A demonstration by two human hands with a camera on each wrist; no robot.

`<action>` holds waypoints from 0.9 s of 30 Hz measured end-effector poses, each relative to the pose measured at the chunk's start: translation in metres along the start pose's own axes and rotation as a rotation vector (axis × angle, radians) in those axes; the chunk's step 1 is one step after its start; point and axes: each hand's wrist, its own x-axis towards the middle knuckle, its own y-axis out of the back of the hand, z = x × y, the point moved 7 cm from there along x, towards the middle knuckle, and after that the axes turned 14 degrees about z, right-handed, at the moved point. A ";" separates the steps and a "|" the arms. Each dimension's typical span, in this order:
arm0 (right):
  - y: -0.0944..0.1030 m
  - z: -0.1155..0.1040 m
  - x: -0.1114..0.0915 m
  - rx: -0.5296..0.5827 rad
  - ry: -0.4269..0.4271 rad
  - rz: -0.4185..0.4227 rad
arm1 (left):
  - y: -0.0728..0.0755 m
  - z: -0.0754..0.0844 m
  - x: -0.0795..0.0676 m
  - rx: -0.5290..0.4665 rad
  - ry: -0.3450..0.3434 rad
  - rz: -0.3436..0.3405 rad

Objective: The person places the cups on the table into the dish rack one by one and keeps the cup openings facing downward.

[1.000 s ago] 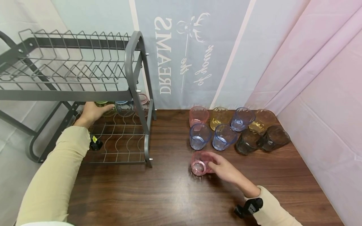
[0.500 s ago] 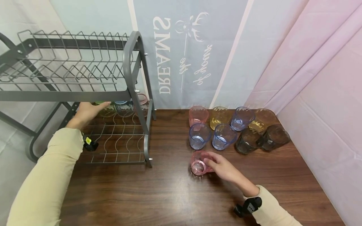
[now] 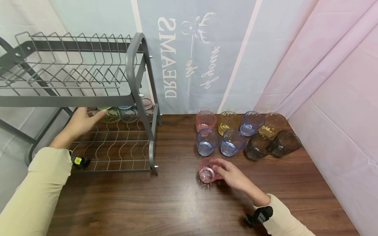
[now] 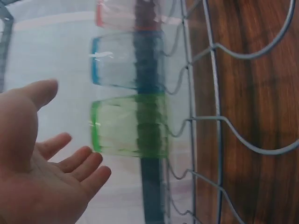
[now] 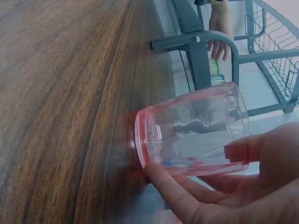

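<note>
On the lower shelf of the rack, my left hand is beside a green glass, empty, with thumb and fingers spread. The left wrist view has that hand apart from the green glass, with a blue glass and a pink-rimmed glass lined up beyond it. Out on the table, my right hand holds a pink glass by its right side. Seen from the right wrist, the thumb lies against the glass near its rim and a fingertip reaches down to its base, which is at the tabletop.
The grey two-tier dish rack stands at the left, its upper wire tier above my left hand. Behind my right hand are clustered several glasses: pink, blue glass, amber glass and dark glass. A curtain hangs at the back.
My left hand has drawn back leftward and toward me, away from the green glass on the shelf. My right hand keeps its hold on the pink glass in the same spot.
</note>
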 end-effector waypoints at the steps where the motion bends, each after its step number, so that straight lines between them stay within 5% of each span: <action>1: 0.000 0.000 0.000 0.003 0.001 -0.002 | 0.001 0.002 -0.002 -0.004 -0.009 -0.007; 9: 0.001 0.001 0.000 0.016 -0.014 0.004 | 0.017 0.009 -0.023 0.040 0.037 -0.026; 16: 0.000 0.002 0.000 0.031 -0.006 0.004 | 0.033 0.024 -0.039 0.016 -0.080 0.044; 19: 0.001 0.003 0.000 0.050 -0.009 0.014 | 0.033 0.035 -0.047 -0.015 -0.126 0.001; 27: 0.000 0.002 0.002 0.106 -0.008 0.047 | 0.013 0.072 -0.071 -0.125 -0.243 -0.265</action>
